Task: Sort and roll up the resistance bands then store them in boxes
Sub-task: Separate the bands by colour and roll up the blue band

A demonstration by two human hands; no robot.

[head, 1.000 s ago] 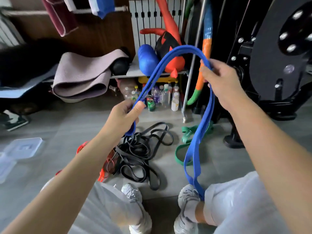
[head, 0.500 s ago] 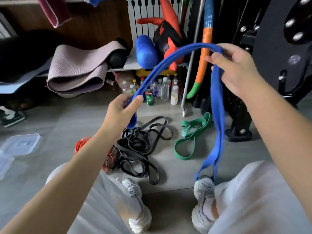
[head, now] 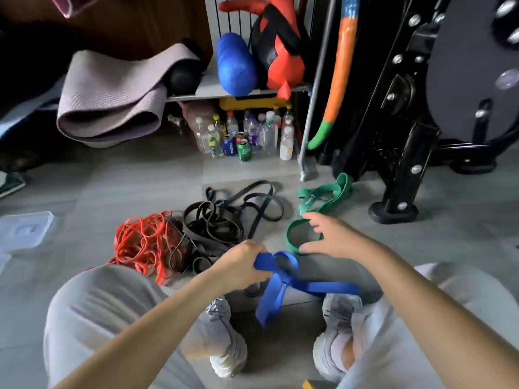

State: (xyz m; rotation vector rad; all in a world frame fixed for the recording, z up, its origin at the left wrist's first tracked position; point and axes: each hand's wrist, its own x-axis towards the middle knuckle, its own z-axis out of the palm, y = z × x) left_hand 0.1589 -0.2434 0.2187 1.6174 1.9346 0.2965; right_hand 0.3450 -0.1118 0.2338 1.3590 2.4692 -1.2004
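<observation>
My left hand (head: 241, 266) grips the wide blue flat rubber resistance band (head: 323, 287) where it forms a small loop. My fingers are curled round the strap, low over the grey floor (head: 140, 178) between my knees. Two tails run from the loop. One lies flat on the floor toward my right grey trainer (head: 339, 310), and the other drops between that one and my left grey trainer (head: 224, 341).

My right hand (head: 334, 237) is spread wide with thumb and fingers straight, holding nothing. It sits over the near loop of the green flat resistance band (head: 320, 199), which lies on the floor just beyond the blue one. I cannot tell whether my fingertips touch the green strap.

To the left of the green band lies a heap of black flat resistance bands (head: 219, 223), touching a tangle of thin red-orange bands (head: 143, 242). Well apart, at the floor's left side, sits a clear plastic box (head: 25, 228).
</observation>
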